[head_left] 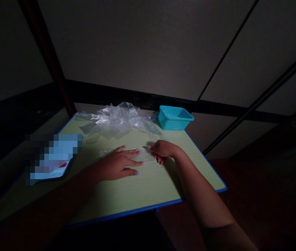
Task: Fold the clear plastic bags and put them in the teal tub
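Observation:
A clear plastic bag (pixel 148 157) lies flat on the light green table (pixel 127 195). My left hand (pixel 119 162) rests on it with the fingers spread, pressing it against the tabletop. At the bag's right end, my right hand (pixel 162 150) has its thumb and fingers pinched on the plastic. The other fingers of that hand curl underneath. Behind both hands spreads a loose heap of clear plastic bags (pixel 121 116), crumpled on top and flatter toward the front.
A turquoise plastic basket (pixel 175 120) stands at the table's back right corner. On the left lies a device with a lit, blurred screen (pixel 56 157). Blue trim (pixel 137 211) runs along the table edge. A panelled wall (pixel 137 48) rises behind.

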Tool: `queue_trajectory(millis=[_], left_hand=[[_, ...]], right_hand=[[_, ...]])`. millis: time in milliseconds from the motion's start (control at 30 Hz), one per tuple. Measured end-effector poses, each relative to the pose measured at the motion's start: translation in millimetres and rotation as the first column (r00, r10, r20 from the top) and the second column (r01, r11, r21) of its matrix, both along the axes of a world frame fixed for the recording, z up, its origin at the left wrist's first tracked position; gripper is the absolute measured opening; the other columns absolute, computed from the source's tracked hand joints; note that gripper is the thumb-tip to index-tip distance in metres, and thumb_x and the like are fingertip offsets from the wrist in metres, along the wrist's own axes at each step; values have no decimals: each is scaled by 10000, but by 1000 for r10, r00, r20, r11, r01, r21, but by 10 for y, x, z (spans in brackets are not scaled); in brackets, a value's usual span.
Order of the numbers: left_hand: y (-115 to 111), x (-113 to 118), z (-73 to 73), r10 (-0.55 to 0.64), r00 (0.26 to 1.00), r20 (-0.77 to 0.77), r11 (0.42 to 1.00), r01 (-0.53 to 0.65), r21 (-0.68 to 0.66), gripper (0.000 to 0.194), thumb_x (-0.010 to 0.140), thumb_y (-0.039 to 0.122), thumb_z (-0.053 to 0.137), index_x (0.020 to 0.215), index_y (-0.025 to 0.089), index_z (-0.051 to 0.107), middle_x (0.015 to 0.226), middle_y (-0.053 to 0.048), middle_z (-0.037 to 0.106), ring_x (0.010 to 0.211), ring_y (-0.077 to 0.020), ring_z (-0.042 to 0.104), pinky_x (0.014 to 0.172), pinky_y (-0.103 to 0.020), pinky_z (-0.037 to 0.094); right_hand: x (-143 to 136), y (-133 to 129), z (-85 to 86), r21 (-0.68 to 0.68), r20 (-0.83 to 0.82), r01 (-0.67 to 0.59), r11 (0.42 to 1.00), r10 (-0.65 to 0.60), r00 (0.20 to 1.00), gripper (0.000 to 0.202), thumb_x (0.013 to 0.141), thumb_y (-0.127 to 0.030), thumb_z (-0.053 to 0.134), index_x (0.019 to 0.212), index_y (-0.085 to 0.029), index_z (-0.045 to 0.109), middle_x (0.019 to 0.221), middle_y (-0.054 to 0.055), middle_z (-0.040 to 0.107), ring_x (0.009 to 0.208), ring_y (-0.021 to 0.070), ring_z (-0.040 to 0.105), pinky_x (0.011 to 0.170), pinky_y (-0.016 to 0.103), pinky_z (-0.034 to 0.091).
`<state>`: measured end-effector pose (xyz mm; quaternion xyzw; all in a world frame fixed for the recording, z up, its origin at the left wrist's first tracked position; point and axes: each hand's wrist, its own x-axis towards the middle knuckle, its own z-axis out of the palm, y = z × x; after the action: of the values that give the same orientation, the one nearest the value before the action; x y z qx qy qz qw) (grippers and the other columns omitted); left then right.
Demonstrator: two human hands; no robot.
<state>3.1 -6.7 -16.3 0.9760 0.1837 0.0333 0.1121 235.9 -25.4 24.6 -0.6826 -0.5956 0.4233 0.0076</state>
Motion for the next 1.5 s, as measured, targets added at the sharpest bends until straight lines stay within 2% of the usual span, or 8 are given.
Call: queue_trajectory(millis=[200, 333, 467, 600, 767, 1100, 1333, 1500], left_hand=[[-15, 6, -5, 0, 1000, 18, 1000, 1, -20, 396, 915, 511, 422, 1288, 403, 500, 1474, -59, 370, 1359, -241, 334, 1077, -541, 168], [-36, 9, 28, -3, 997, 73, 1000, 1, 22, 436, 908, 493, 450, 1326, 370, 472, 1493, -65, 337, 1370, -252, 310, 1089, -510, 177], [-35, -22, 113, 46, 976, 213, 996, -61, 61, 434, 908, 460, 462, 1315, 313, 499, 1420, -82, 454, 1283, -258, 427, 1070, -485, 235], [-2, -38, 153, 41, 958, 285, 998, -54, 36, 286, 887, 393, 508, 1090, 242, 641, 1095, -58, 635, 1026, -222, 567, 932, -383, 380], [35, 16, 81, 176, 930, 323, 981, -193, 20, 136, 867, 270, 501, 799, 174, 569, 853, -53, 565, 827, -192, 526, 729, -304, 403], [141, -2, -74, 252, 948, 195, 957, -273, 92, 243, 797, 390, 627, 750, 195, 492, 835, -39, 554, 860, -217, 486, 728, -311, 360], [156, -30, -61, 262, 948, 181, 955, -282, 92, 393, 738, 552, 647, 740, 196, 482, 827, -36, 551, 861, -228, 476, 707, -311, 335], [165, -18, -59, 260, 945, 197, 956, -281, 84, 430, 698, 588, 667, 728, 195, 494, 809, -32, 544, 854, -226, 469, 705, -310, 329]], right_hand=[[25, -2, 36, 108, 200, -59, 992, 36, 979, 535, 953, -423, 348, 513, -157, 496, 430, 40, 550, 315, 97, 478, 393, 219, 419], [-25, -45, 54, 283, -97, -26, 959, 55, 994, 392, 964, -337, 355, 640, -158, 486, 476, -11, 545, 324, 64, 457, 360, 170, 358], [-118, -65, -11, 195, -381, -60, 979, 132, 915, 342, 979, -276, 313, 706, -155, 479, 488, -39, 538, 357, 64, 500, 380, 157, 406], [-147, -44, -73, 62, -370, -112, 992, 128, 920, 350, 973, -285, 341, 721, -134, 531, 473, -32, 540, 380, 78, 545, 393, 165, 434], [-154, -49, -37, 34, -317, -106, 994, 112, 942, 377, 957, -324, 402, 693, -113, 570, 477, -23, 538, 379, 83, 553, 392, 175, 440], [-99, -66, 19, -45, -237, -63, 997, 51, 970, 462, 980, -382, 327, 688, -114, 564, 459, -2, 573, 387, 98, 575, 389, 182, 464], [59, -34, 84, -61, -4, -101, 993, 101, 995, 562, 974, -436, 286, 595, -120, 554, 398, 22, 549, 315, 90, 497, 362, 191, 412], [-14, -87, 97, -57, -214, -248, 967, 231, 949, 245, 944, -275, 355, 905, -143, 558, 358, -73, 484, 254, 63, 391, 307, 139, 292]])
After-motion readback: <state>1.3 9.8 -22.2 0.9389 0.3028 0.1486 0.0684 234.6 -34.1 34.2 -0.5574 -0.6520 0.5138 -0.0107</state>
